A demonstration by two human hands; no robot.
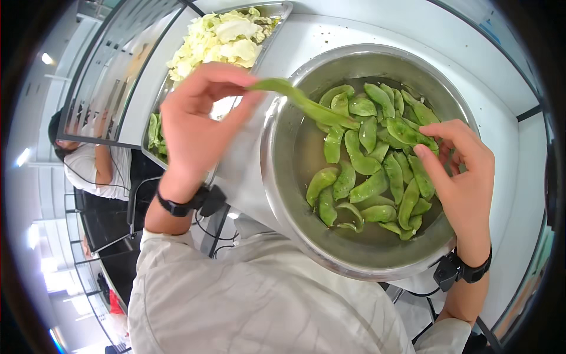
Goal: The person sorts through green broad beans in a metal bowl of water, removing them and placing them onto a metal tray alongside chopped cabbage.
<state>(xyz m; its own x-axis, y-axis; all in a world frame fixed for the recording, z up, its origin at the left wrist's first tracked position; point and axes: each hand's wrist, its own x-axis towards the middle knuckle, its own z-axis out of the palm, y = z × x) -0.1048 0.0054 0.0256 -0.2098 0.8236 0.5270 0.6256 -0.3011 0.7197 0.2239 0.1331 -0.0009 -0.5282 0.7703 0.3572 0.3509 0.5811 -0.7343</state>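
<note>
My left hand [199,115], slightly blurred, pinches one end of a long flat green bean pod [309,106] between thumb and forefinger. The pod slants down to the right, over the rim of a round stainless steel basin [283,212]. Inside that basin, several broken pieces of flat green bean [371,186] lie in shallow cloudy water. Above the heap on its right side, my right hand [468,172] has thumb and forefinger closed on the end of another green bean piece [400,131]; its other fingers curl out of clear sight.
Beyond my left hand, a metal tray [278,26] holds torn pale cabbage leaves [225,37]. More green beans [155,137] sit in a tray at the left. White partition walls edge the white table [491,132]. A person in a white shirt [95,170] is farther left.
</note>
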